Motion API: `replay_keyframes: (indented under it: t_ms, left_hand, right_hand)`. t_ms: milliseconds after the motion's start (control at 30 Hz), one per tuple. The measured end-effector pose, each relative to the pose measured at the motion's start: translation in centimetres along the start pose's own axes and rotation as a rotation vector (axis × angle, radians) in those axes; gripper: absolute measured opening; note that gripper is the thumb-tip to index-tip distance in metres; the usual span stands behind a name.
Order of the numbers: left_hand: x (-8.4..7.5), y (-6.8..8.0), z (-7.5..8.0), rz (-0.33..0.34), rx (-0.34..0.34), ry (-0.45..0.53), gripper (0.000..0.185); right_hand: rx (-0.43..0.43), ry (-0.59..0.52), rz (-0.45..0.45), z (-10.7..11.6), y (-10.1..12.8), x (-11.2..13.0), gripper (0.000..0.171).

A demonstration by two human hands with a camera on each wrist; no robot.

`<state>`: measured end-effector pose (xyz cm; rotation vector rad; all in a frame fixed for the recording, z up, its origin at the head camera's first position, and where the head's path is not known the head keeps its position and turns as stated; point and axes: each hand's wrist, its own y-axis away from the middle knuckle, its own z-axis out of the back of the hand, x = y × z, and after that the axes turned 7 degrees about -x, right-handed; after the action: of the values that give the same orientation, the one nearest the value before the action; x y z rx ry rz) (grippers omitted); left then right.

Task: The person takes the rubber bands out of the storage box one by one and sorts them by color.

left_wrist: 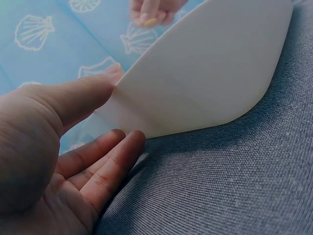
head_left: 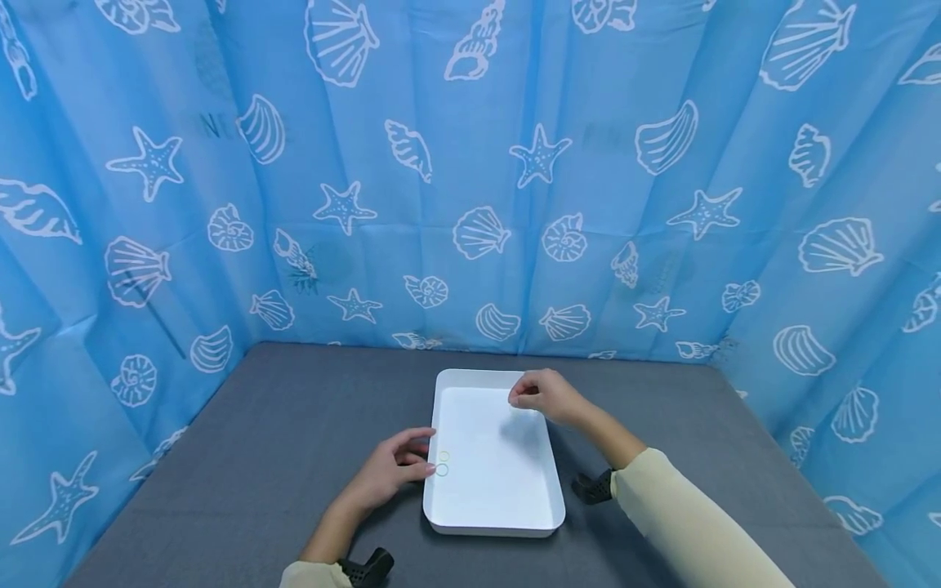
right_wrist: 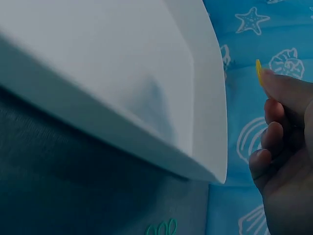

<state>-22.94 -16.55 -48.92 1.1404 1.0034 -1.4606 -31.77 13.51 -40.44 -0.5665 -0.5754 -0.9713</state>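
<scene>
Grey fabric surface [head_left: 279,457] carries a white tray [head_left: 500,523] near its front edge. Left hand [head_left: 385,474], fingers relaxed and straight, touches the tray's left rim beside two small rings [head_left: 442,463] inside. Right hand [head_left: 547,396] hovers over the tray's far right corner, fingers pinching a small yellow ring [right_wrist: 258,72]. Likely a placing step; next calls for lowering and releasing.

The tray [head_left: 494,498] looks like smooth, matt white plastic. The table cover [head_left: 279,425] is coarse grey woven cloth. The backdrop [head_left: 470,180] is thin printed fabric
</scene>
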Motion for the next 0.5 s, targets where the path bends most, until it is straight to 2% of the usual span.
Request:
replay_keyframes:
  t_ms: [233,500]
  left_hand:
    - [0.3,0.0,0.1,-0.010,0.012,-0.016,0.057]
    - [0.4,-0.2,0.1,0.000,0.005,-0.014,0.057]
  right_hand:
    - [-0.033,-0.009,-0.005,0.4,2.1,-1.9,0.007]
    - [-0.130,-0.056,-0.008,0.7,4.7,-3.2,0.006]
